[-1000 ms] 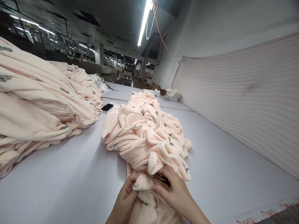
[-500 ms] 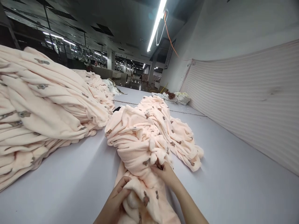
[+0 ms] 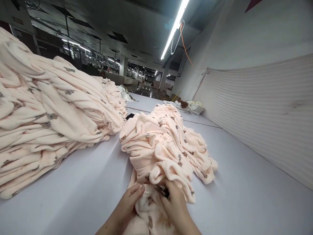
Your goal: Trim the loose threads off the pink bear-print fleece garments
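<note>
A crumpled heap of pale peach fleece cloth (image 3: 161,143) with small brown prints lies on the white table (image 3: 80,182) in front of me. My left hand (image 3: 127,205) grips the near end of this cloth, fingers curled into the folds. My right hand (image 3: 173,205) is closed over the cloth beside it, and a small dark object (image 3: 163,191), too hidden to name, shows at its fingertips. Both hands touch the same piece at the bottom of the view.
A tall stack of the same peach fleece (image 3: 49,120) fills the left side of the table. A dark phone (image 3: 130,115) peeks out between stack and heap. A striped cloth wall (image 3: 264,111) runs along the right. Small piles of white items (image 3: 193,107) sit far back.
My right hand drew back from deep in the heap toward my left hand, and the dark object shows at its fingers again. The view shifted so the left stack looms larger.
</note>
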`<state>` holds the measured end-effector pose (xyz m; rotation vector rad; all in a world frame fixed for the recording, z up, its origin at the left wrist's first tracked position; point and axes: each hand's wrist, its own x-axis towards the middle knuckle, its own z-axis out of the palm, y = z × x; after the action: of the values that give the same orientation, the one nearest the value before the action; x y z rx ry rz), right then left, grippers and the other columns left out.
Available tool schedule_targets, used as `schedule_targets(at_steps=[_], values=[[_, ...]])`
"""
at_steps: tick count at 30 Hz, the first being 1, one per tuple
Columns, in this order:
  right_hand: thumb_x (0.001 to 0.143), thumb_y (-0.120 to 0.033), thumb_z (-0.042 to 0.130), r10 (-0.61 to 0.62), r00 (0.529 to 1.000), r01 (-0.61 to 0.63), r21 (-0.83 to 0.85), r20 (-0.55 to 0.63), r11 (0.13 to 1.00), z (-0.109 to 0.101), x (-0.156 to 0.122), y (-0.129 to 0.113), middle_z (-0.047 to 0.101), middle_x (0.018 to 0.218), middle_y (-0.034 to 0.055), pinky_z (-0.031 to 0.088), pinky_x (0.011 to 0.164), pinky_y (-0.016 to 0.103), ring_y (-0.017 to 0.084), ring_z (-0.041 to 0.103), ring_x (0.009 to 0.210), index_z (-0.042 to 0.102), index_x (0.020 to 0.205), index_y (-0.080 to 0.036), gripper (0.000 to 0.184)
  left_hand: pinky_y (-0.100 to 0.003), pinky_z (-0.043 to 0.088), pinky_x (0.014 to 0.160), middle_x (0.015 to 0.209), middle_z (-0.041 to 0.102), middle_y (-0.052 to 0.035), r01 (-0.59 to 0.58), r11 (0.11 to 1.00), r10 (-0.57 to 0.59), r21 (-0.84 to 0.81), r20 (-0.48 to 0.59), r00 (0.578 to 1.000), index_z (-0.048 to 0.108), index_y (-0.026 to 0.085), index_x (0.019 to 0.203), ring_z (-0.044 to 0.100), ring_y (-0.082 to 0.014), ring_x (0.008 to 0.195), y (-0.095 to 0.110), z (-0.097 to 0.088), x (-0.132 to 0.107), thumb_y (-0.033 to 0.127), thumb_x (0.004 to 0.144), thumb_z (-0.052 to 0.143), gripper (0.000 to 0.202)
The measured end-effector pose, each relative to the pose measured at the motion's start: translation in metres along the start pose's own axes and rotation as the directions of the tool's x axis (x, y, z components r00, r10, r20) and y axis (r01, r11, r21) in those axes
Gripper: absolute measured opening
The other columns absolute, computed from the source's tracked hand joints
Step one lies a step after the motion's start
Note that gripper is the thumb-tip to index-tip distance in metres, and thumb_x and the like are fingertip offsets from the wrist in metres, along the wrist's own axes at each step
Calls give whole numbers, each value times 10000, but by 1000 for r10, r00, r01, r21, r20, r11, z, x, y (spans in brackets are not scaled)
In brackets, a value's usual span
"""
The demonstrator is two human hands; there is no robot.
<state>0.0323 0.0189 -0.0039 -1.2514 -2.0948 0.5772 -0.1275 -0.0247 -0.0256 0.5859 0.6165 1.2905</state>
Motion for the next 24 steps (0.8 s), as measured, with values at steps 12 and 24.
schedule_targets(at_steps=[12, 24], values=[[812, -273, 618, -28, 980, 47, -92, 196, 995, -22, -1, -17, 648, 1136, 42, 447, 825, 317, 246, 597, 1022, 664, 1091, -284, 283, -439, 463, 933, 1170, 673, -95, 30, 922, 13, -385, 110, 994, 429, 259, 1356, 632, -269, 1060, -2, 0, 2, 266, 925, 447, 432], [863, -283, 564, -45, 977, 94, -234, 209, 968, -20, -3, -24, 690, 1031, 49, 464, 732, 327, 244, 646, 889, 706, 1017, -259, 210, -376, 481, 844, 983, 713, -102, 35, 965, -2, -259, 129, 992, 529, 183, 1258, 664, -240, 925, -1, -1, 2, 298, 929, 452, 356]])
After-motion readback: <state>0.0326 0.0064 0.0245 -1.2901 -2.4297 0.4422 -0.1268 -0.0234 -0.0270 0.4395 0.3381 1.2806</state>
